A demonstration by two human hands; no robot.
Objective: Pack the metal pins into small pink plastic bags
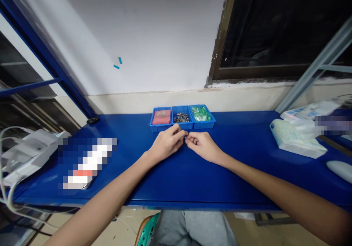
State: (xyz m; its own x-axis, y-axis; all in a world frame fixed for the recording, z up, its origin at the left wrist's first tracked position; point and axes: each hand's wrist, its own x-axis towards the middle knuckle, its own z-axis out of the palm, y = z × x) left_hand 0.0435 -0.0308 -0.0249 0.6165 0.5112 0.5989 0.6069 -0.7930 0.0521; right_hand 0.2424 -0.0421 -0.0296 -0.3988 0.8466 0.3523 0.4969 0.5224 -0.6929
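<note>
Over the middle of the blue table, my left hand (171, 140) and my right hand (202, 144) meet, their fingertips pinched close together. A small, thin metal piece (185, 137) shows between the fingertips; its exact kind is too small to make out. Just beyond my hands stand three blue bins side by side. Pink-red packets lie in the left bin (157, 129). Many small metal pieces (181, 118), like screws or pins, fill the middle bin (178, 126). Green and clear plastic pieces (200, 113) are in the right bin (204, 124).
A blurred-out phone-like object (90, 161) lies on the table (214, 183) at left, near white power strips with cables (30, 156). At right are a tissue pack (295, 138) and a white rounded object (341, 171). A wall (154, 48) rises behind.
</note>
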